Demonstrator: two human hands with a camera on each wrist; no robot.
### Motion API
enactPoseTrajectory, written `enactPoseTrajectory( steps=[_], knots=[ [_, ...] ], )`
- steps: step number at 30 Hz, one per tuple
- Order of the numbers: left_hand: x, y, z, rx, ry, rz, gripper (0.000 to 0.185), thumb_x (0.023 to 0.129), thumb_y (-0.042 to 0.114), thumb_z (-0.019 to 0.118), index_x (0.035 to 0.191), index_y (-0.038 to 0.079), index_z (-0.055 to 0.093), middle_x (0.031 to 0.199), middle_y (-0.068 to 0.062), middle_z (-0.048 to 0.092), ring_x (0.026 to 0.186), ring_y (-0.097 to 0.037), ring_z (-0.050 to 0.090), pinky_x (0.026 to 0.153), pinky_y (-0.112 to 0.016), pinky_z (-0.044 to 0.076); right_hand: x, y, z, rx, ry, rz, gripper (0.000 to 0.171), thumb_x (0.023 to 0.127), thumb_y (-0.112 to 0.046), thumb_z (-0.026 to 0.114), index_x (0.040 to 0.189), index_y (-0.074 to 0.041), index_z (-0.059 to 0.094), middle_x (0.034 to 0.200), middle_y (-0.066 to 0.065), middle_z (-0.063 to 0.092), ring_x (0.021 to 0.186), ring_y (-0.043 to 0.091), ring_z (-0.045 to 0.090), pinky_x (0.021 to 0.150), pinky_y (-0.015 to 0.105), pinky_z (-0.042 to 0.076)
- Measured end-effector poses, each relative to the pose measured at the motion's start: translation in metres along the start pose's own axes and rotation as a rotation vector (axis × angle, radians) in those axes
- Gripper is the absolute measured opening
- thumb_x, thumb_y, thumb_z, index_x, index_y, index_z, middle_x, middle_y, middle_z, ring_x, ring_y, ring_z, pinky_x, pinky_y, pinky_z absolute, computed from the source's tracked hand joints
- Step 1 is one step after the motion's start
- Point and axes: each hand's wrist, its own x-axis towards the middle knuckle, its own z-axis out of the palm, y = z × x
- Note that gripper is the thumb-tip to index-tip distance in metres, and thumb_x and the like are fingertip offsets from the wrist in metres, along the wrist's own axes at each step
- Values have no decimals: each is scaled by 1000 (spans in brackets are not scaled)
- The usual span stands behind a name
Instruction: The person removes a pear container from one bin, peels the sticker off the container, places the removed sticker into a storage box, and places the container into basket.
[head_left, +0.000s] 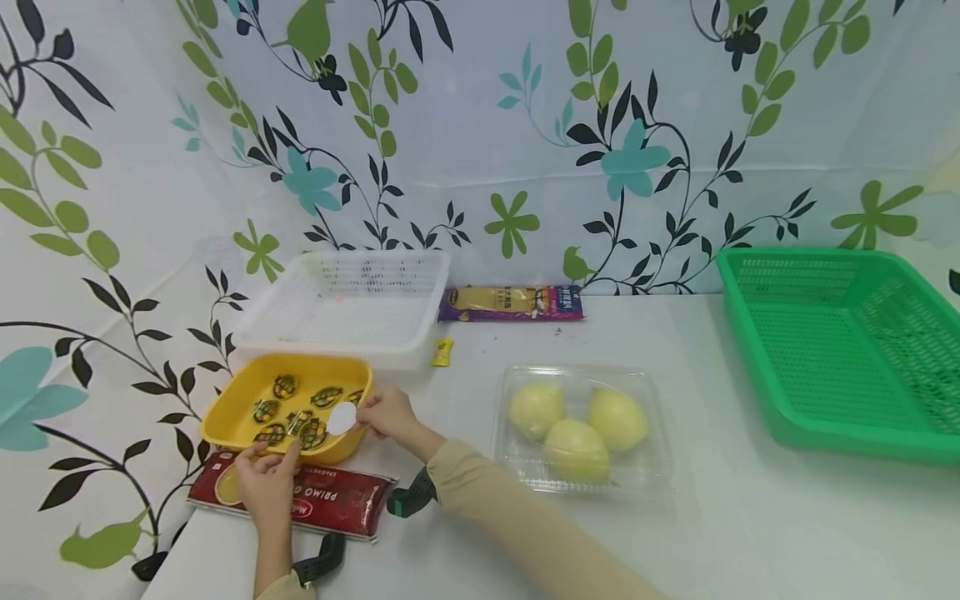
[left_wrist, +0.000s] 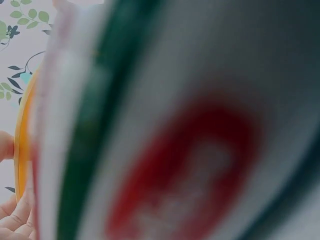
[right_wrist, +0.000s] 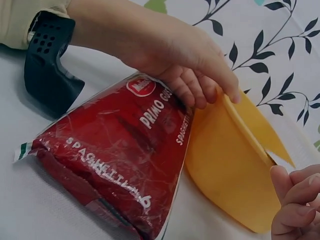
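A yellow bowl (head_left: 247, 400) holds several dark wrapped sweets (head_left: 285, 386). My left hand (head_left: 272, 467) lies over a red spaghetti packet (head_left: 337, 500) and grips the bowl's near rim, thumb on the edge and fingers curled against the wall. The right wrist view shows that left hand (right_wrist: 215, 92), the packet (right_wrist: 110, 150) and the bowl (right_wrist: 230, 165). My right hand (head_left: 375, 417) pinches a small white round piece (head_left: 341, 418) over the bowl's right rim. In the left wrist view the packet (left_wrist: 175, 150) is a close blur beside the bowl's rim (left_wrist: 22, 135).
A clear plastic tray (head_left: 652, 475) holding three yellow-green fruits (head_left: 577, 446) sits right of my right arm. A white basket (head_left: 390, 342) stands behind the bowl, a green basket (head_left: 825, 417) at the far right. A purple-and-yellow packet (head_left: 510, 302) and a small yellow wrapper (head_left: 442, 352) lie near the wall.
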Motion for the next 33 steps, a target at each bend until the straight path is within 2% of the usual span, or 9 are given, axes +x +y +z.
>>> enactPoseTrajectory(
  steps=[7,16,23,28,33],
  knots=[
    [-1,0,2,1,-8,-7,40,77,16,70,103,13,40,58,11,52,44,-2,52,43,-12,40,-2,6,-1,-12,-6,-23,8,78,2,62,71,-2,63,62,10,64,36,7,38,35,17,32],
    [-1,-1,2,14,-9,-7,39,78,18,70,102,14,40,58,11,52,43,-2,52,43,-12,40,-4,3,3,87,6,22,6,82,-1,61,77,-1,65,60,4,63,39,7,40,37,16,35],
    [-1,-1,2,-8,-15,-7,38,78,17,70,101,15,40,58,12,53,43,-2,52,43,-12,40,-7,4,-1,133,-30,37,12,84,-3,60,90,6,65,64,6,64,39,5,40,36,15,33],
    [-1,0,3,-16,-14,-18,39,77,18,70,101,17,40,58,11,52,43,-2,52,43,-12,40,-11,1,-5,170,-62,25,14,85,-5,59,92,6,64,67,7,65,40,5,41,37,15,34],
    [-1,-1,3,-19,-24,-34,41,79,16,69,107,11,39,58,10,53,43,-3,53,42,-13,40,-19,-8,-11,242,-121,8,15,85,-8,59,93,4,64,70,8,66,40,5,41,38,15,34]
  ],
)
